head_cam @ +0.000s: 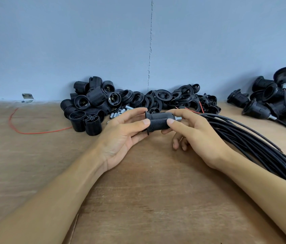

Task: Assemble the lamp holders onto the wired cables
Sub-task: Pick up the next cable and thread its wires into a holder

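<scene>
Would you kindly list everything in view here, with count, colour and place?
lamp holder: one, black, held at centre
holder bodies: many, black, piled back left of centre
rings: many, black, heaped at the wall, centre
metal tubes: several, silver, beside the holder bodies
cables: a bundle, black, right side
assembled holders: several, black, far right
loose wire: one, red, left
bracket: one, silver, at the wall, left
table: one, brown wood
left hand: one, pinching the lamp holder's ringed end
right hand: one, pinching its metal-tipped end
</scene>
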The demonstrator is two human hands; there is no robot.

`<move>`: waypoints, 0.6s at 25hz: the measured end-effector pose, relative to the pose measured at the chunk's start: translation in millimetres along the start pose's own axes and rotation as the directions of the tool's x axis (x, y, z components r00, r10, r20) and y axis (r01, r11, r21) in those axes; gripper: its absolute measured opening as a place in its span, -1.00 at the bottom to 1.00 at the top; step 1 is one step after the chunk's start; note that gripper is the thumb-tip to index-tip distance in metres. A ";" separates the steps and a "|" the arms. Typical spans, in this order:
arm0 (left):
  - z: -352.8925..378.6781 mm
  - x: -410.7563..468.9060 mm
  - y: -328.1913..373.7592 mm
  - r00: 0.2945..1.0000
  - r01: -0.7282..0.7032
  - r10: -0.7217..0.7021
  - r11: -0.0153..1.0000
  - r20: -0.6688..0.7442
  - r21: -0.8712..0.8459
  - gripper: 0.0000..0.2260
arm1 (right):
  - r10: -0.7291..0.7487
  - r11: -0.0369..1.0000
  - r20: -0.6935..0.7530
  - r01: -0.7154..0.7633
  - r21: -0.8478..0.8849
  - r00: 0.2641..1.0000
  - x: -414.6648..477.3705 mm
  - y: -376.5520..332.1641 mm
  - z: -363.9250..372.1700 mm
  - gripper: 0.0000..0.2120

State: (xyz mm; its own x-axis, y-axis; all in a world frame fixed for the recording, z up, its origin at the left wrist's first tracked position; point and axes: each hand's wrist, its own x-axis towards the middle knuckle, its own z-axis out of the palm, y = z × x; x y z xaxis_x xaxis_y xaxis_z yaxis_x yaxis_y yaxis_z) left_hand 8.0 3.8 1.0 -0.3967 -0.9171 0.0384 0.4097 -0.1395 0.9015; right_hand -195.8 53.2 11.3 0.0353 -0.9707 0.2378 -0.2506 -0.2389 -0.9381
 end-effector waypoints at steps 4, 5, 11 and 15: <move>1.3 -1.2 0.7 1.000 -0.007 0.006 1.000 0.031 0.030 -0.55 | 0.019 1.000 -0.050 -0.020 -0.018 0.999 1.2 -0.1 1.4 -0.80; 1.8 -1.5 0.7 0.999 -0.002 0.000 0.999 0.037 0.036 -0.56 | 0.025 0.998 -0.075 -0.029 -0.057 0.997 1.5 0.1 1.8 -0.73; 2.6 -2.7 0.9 0.999 -0.003 0.000 0.998 0.049 0.066 -0.55 | 0.024 0.992 -0.093 -0.035 -0.124 0.995 0.3 0.4 3.1 -0.73; 2.7 -2.4 1.7 1.000 0.001 -0.002 0.999 0.031 0.044 -0.55 | 0.015 0.998 0.046 -0.018 0.058 0.999 0.9 -0.6 -2.8 -0.76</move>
State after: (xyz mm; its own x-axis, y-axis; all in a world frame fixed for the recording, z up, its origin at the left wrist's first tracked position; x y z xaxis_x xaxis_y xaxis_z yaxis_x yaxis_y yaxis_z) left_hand 7.5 6.8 3.6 -0.4228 -0.9049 0.0500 0.3731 -0.1235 0.9196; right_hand -198.3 52.6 12.8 0.0755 -0.9744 0.2119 -0.1943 -0.2228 -0.9553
